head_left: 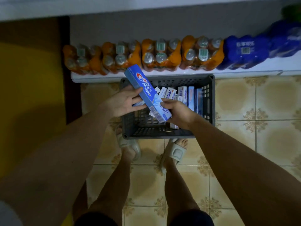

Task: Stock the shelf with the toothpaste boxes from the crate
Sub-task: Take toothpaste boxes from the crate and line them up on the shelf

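A blue toothpaste box (145,90) hangs tilted above the dark grey crate (211,101) on the floor. My right hand (179,114) grips its near end. My left hand (123,102) lies under its middle with straight fingers touching its left side. Several more toothpaste boxes (187,97), white and blue, stand on end in the crate's far right part. The low white shelf (97,78) runs just beyond the crate.
Shrink-wrapped packs of orange drink cans (161,54) and blue packs (244,53) fill the low shelf. A yellow and brown wall (32,79) stands at the left. My sandalled feet (130,149) are on the patterned tile floor (244,103) right behind the crate.
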Demonstrator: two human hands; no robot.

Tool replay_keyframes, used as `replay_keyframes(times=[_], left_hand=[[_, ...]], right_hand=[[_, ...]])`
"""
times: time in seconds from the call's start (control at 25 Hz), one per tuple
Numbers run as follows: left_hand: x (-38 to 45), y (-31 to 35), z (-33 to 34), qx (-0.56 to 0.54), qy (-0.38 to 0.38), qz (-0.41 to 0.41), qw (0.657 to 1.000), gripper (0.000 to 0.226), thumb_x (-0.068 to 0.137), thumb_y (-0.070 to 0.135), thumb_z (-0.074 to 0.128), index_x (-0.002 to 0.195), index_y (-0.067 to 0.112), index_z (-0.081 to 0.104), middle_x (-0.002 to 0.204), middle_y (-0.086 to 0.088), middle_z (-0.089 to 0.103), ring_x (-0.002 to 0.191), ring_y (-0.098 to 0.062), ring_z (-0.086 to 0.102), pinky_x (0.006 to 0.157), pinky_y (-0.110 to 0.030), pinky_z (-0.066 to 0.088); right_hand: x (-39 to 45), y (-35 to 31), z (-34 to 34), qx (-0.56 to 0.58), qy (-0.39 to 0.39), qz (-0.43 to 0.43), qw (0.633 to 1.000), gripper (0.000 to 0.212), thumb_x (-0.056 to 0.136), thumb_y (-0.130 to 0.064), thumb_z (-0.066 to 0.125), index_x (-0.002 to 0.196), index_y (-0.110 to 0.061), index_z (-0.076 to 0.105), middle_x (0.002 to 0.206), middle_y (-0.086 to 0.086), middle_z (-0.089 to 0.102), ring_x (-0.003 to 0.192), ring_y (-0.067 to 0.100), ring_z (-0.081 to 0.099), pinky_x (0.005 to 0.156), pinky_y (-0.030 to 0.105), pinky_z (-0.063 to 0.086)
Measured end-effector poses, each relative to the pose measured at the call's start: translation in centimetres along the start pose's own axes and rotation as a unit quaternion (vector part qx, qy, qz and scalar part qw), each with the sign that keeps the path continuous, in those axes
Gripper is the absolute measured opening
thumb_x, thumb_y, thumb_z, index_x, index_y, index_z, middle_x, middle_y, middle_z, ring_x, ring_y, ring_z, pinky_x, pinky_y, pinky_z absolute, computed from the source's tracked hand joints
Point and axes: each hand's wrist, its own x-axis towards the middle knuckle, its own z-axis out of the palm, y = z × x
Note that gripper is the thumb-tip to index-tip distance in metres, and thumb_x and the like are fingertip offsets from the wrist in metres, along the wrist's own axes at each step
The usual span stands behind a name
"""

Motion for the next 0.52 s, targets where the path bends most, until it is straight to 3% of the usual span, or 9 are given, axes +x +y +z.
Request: replay_keyframes(times=[0.12,0.2,0.28,0.36,0.52], left_hand=[[-5.8,2.2,2.4,0.006,0.007,-0.008,1.0,0.079,0.059,0.036,0.09,0.128,0.02,0.054,0.127,-0.007,0.067,0.116,-0.024,0.064,0.085,-0.042,0.057],[-10.3,4.2,4.8,0.003,0.021,-0.011,1.0,0.085,0.058,0.041,0.09,0.132,0.019,0.052,0.127,-0.006,0.067,0.115,-0.023,0.065,0.083,-0.038,0.058],[-15.4,6.6,7.5,0.003,0.031,0.005,1.0,0.065,0.067,0.04,0.08,0.125,0.023,0.058,0.118,-0.003,0.07,0.104,-0.019,0.068,0.075,-0.032,0.058],[-19.8,9.1,9.4,-0.01,0.05,0.026,0.998,0.048,0.07,0.04,0.072,0.114,0.025,0.062,0.105,-0.002,0.072,0.091,-0.017,0.069,0.067,-0.026,0.057],[-26.0,13.9,10.8,-0.005,0.081,0.074,0.994,0.033,0.09,0.048,0.058,0.112,0.025,0.066,0.101,-0.002,0.072,0.095,-0.021,0.065,0.077,-0.03,0.046]], right_hand=[[-6.3,-3.1,2.9,-0.042,0.021,-0.011,0.999,0.027,0.094,-0.02,0.061,0.121,-0.022,0.065,0.124,0.006,0.068,0.115,0.026,0.064,0.099,0.047,0.051],[-11.2,-5.6,4.9,-0.11,0.037,-0.032,0.993,0.034,0.085,-0.025,0.068,0.118,-0.025,0.07,0.127,0.003,0.066,0.118,0.025,0.062,0.104,0.049,0.047],[-16.8,-8.5,7.0,-0.163,0.037,-0.062,0.984,0.043,0.083,-0.021,0.07,0.126,-0.022,0.067,0.133,0.002,0.062,0.124,0.025,0.056,0.107,0.046,0.044],[-21.6,-11.5,8.7,-0.204,0.031,-0.099,0.974,0.037,0.09,-0.011,0.066,0.126,-0.02,0.067,0.131,0.001,0.063,0.124,0.022,0.055,0.107,0.043,0.045],[-29.8,-17.2,10.8,-0.29,0.038,-0.157,0.943,0.034,0.092,-0.008,0.064,0.121,-0.024,0.069,0.129,-0.002,0.064,0.121,0.018,0.056,0.106,0.037,0.045]])
